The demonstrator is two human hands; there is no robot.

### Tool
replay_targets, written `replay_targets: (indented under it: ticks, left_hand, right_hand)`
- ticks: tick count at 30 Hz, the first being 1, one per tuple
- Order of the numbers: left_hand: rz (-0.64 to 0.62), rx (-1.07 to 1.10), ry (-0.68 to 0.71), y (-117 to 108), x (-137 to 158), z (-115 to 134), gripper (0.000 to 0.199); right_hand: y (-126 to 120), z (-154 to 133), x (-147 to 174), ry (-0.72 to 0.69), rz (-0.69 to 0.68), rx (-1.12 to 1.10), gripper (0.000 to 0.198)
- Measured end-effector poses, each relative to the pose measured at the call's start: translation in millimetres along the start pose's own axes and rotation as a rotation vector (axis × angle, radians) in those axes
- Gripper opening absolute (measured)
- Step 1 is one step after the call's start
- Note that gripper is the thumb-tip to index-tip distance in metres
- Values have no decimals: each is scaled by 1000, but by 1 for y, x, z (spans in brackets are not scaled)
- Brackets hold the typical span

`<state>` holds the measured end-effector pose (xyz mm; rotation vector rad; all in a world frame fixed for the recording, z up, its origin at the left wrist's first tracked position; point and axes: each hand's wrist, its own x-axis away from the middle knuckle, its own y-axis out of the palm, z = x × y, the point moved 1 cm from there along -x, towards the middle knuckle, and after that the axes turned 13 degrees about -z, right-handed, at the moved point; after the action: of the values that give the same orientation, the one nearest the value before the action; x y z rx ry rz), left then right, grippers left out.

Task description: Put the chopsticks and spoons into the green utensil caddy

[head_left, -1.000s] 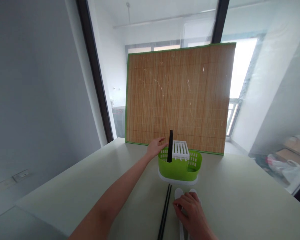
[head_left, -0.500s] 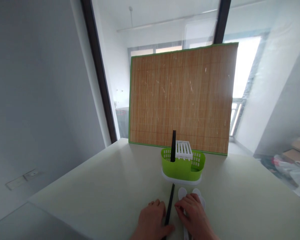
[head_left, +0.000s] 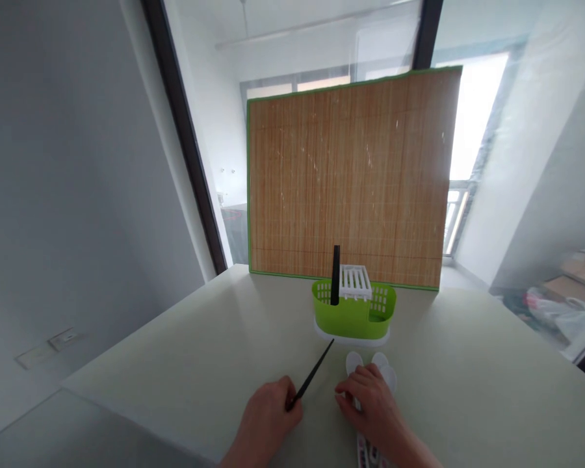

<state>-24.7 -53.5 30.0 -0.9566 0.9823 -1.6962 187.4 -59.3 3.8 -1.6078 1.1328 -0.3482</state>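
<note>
Thin black chopsticks (head_left: 315, 372) slant up and to the right out of my left hand (head_left: 272, 411), whose fingers are wrapped round their near end. Their far tips point at the front of a green cutlery basket (head_left: 344, 320) with a white base. My right hand (head_left: 373, 403) hovers over or rests on several white spoons (head_left: 354, 361). Its fingers are curled in towards the thumb, with nothing visible in them. The hand hides the middle of the spoons; their patterned handles (head_left: 362, 452) show below it.
More black chopsticks (head_left: 335, 276) stand upright in the basket's left part, beside a white slotted rack (head_left: 355, 282). Behind it a bamboo mat (head_left: 346, 182) with green edging stands upright on the white table (head_left: 214, 351). A grey wall (head_left: 68, 195) is on the left.
My left hand has closed round the chopsticks and moved left, tilting them. My right hand has stayed over the spoons. The view has shifted slightly.
</note>
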Motion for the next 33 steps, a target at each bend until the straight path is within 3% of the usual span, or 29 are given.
replay_targets:
  ticks: [5,10,15,26,33]
  left_hand:
    - [18,447,217,-6,-10,28,14]
    - [146,661,341,2,-30,52,22]
    - [97,675,407,6,-36,57,18]
    - [-34,895,549,-15,-30,59,19]
    - [-46,813,586,-23,-21,55,19]
  right_hand:
    - [5,-8,1,-29,-82,-85,24]
    - [9,-9,0,10,-54,-125,25]
    - [10,-4,-1,24,13,-101,2]
    - [8,-5,0,13,-43,-47,3]
    - [12,0,-1,8,-64,-6,6]
